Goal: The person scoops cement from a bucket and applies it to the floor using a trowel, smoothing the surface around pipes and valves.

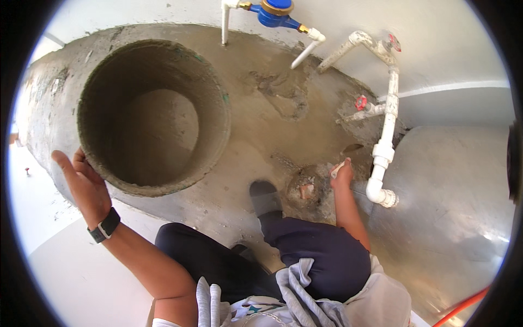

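A large round bucket [117, 103], coated in grey-brown cement, stands at the left with its mouth up. Its bottom looks pale and wet inside. My left hand [90, 188] rests against the bucket's near-left outer side, thumb raised and apart, fingers partly hidden by the wall. My right hand [342, 174] is low at the floor on the right, its fingers curled. Something pale shows at those fingers, too small to name. Just left of that hand, a reddish broken chunk [306, 191] lies in a rough, wet hollow.
Wet cement floor [245, 136] spreads between bucket and wall. White pipes [391, 109] with red valve handles [360, 102] rise beside a metal tank [452, 180]. A blue water meter [275, 13] sits at the wall. My shoe [264, 197] is near the hollow; an orange hose [463, 306] crosses the lower right.
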`<state>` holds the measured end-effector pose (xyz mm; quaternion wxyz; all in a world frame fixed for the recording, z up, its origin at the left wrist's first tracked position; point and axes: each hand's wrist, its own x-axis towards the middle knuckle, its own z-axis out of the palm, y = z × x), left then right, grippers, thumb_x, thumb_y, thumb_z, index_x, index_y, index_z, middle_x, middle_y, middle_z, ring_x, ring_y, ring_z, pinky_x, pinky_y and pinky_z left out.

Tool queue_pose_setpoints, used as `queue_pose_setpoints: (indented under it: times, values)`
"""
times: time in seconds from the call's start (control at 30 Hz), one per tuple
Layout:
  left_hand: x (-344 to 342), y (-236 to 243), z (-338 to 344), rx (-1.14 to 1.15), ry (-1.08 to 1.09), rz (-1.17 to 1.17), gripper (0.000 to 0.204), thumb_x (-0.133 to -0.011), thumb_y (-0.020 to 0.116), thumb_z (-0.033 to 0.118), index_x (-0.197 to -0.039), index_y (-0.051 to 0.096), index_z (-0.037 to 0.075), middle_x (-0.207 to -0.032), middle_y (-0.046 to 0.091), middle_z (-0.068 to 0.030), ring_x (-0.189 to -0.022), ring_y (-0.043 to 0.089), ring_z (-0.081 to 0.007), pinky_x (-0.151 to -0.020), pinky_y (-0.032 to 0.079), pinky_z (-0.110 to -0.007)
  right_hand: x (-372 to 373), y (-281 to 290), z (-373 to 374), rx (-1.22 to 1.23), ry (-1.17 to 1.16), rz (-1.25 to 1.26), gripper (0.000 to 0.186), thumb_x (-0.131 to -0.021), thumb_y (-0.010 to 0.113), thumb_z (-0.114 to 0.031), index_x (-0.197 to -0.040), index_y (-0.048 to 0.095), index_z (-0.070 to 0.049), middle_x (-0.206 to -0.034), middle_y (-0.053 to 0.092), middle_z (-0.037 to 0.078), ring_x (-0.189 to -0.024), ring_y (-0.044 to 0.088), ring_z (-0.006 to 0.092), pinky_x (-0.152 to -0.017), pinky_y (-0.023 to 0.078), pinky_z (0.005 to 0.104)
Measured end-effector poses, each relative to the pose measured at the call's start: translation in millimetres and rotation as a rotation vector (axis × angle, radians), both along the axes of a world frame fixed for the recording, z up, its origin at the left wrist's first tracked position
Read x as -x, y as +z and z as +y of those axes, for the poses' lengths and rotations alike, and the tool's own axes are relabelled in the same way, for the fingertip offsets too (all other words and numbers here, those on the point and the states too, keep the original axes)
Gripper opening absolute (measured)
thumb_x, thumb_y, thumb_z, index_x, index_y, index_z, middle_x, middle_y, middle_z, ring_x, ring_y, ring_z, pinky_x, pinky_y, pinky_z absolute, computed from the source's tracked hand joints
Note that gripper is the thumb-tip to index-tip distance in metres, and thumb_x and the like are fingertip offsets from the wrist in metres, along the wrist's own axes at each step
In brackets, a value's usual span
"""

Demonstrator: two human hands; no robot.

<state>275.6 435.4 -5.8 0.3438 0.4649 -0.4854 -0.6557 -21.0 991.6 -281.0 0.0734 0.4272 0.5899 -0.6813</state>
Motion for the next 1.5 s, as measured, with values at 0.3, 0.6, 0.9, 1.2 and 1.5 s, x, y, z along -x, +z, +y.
queue_pose_setpoints:
  times: [0.3,0.6,0.9,1.2,1.5]
  values:
    - [14,0,24,0.111,-0.051,0.008,0.081,-0.106,0.036,0.070,-0.113,0.066,-0.005,-0.098,0.065,-0.0052,-0.090,0.054,-0.0143,-0.084,0.043,-0.026,-71,38,-109,0.054,0.374,-0.076,0.032,-0.106,0.059,-0.042,-0.110,0.058,-0.010,-0.073,0.059,0.005,-0.054,0.058,0.0189,-0.045,0.047,0.0338]
    - [17,-3,21,0.102,-0.065,-0.021,0.054,-0.110,0.045,0.046,-0.105,0.070,-0.003,-0.090,0.070,-0.0031,-0.081,0.058,-0.0104,-0.076,0.045,-0.025,-45,243,-253,-0.358,1.598,1.016,0.047,-0.094,0.073,-0.036,-0.119,0.059,0.001,-0.094,0.072,0.019,-0.085,0.072,0.0371,-0.079,0.056,0.0453]
    - [14,2,21,0.015,-0.071,0.028,0.034,-0.108,0.047,0.024,-0.107,0.069,-0.003,-0.091,0.064,-0.0014,-0.080,0.053,-0.0102,-0.074,0.041,-0.026,-90,202,-482,-1.538,1.699,1.800,0.020,-0.088,0.064,-0.024,-0.091,0.077,-0.010,-0.081,0.070,0.005,-0.084,0.068,0.0241,-0.071,0.047,0.0428]
    - [2,4,14,0.045,-0.078,-0.033,0.026,-0.105,0.048,0.015,-0.113,0.066,-0.001,-0.094,0.068,-0.0010,-0.078,0.058,-0.0082,-0.070,0.043,-0.023,-104,167,-539,-1.130,2.390,1.717,0.020,-0.090,0.064,-0.021,-0.097,0.082,-0.016,-0.100,0.078,0.007,-0.101,0.074,0.0246,-0.080,0.056,0.0421]
    - [3,6,16,0.075,-0.061,0.030,0.027,-0.104,0.049,0.013,-0.116,0.065,-0.006,-0.098,0.070,-0.0045,-0.082,0.062,-0.0107,-0.073,0.048,-0.023,-129,172,-532,-0.941,2.729,1.441,0.034,-0.086,0.074,-0.029,-0.115,0.079,-0.012,-0.118,0.077,0.009,-0.112,0.073,0.0298,-0.092,0.059,0.0456]
